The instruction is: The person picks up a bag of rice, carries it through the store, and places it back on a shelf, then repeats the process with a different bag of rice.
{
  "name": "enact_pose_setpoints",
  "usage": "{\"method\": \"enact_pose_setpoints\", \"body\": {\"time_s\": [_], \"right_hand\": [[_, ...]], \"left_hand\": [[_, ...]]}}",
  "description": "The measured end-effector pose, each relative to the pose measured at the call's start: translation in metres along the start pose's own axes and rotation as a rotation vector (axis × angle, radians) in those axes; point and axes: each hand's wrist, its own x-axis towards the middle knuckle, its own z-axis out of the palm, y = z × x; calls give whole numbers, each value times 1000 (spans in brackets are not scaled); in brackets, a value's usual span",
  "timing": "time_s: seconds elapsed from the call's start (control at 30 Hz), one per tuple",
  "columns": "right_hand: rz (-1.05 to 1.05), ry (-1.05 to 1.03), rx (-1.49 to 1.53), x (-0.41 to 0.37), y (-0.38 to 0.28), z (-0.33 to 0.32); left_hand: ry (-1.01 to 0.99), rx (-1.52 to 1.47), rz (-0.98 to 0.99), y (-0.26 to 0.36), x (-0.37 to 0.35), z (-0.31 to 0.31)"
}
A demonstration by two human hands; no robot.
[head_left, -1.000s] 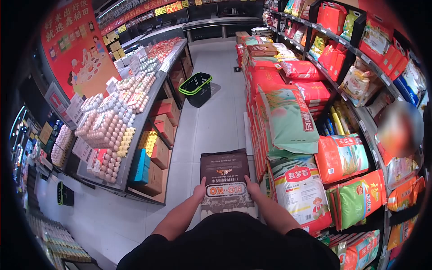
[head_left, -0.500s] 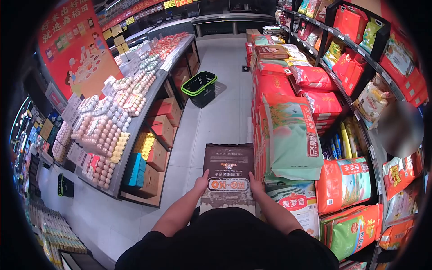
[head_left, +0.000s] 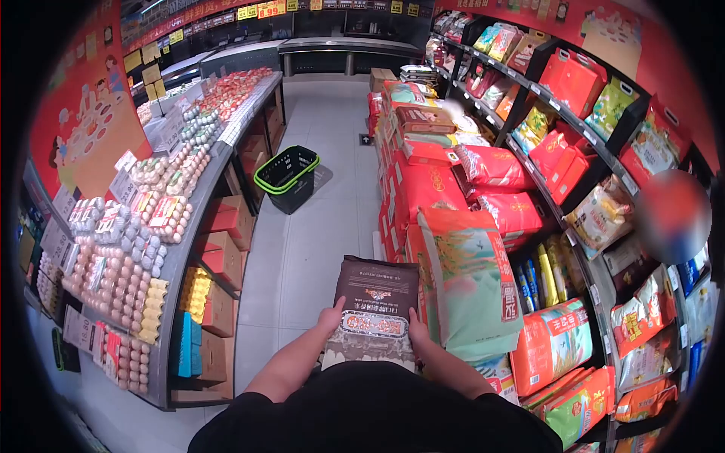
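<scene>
A dark brown bag of rice (head_left: 377, 291) with a "KO-KO" label is in front of my body, its printing upside down to me. My left hand (head_left: 331, 317) grips its left edge, and my right hand (head_left: 418, 331) grips the opposite edge. The lower end of the bag is hidden by my black shirt. Just right of the bag, close to my right hand, stands a large green and orange rice bag (head_left: 464, 275) on a stack.
A black shopping basket with a green rim (head_left: 287, 177) stands on the grey floor (head_left: 321, 136) ahead. Along the left runs a display table (head_left: 198, 219) with several egg trays (head_left: 113, 275). To the right are stacked red rice bags (head_left: 430, 192) and shelves (head_left: 563, 113) of bagged goods.
My view has turned slightly right, so the basket and egg table sit further left. Both hands still hold the brown bag, with its top edge slightly lower in view.
</scene>
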Motion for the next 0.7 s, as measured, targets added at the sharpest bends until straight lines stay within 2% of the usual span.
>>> {"method": "enact_pose_setpoints", "body": {"time_s": [0.1,0.13,0.23,0.27,0.3,0.47,0.6,0.7], "right_hand": [[-28,66,-23,25,-30,45],[1,24,1,64,-23,64],[-101,58,-192,73,-60,96],[-108,2,-214,41,-93,98],[-104,12,-246,48,-100,108],[-111,-38,-292,88,-140,177],[-172,-91,-387,94,-180,217],[-227,-148,-443,104,-208,247]], "left_hand": [[-39,-11,-11,21,46,-36],[-47,-14,-13,28,54,-51],[-70,-106,-76,28,84,-77],[-71,-148,-103,27,93,-85],[-69,-154,-97,28,102,-92],[19,-209,-117,15,157,-135],[38,-328,-136,3,182,-163],[128,-342,-211,7,188,-184]]}}
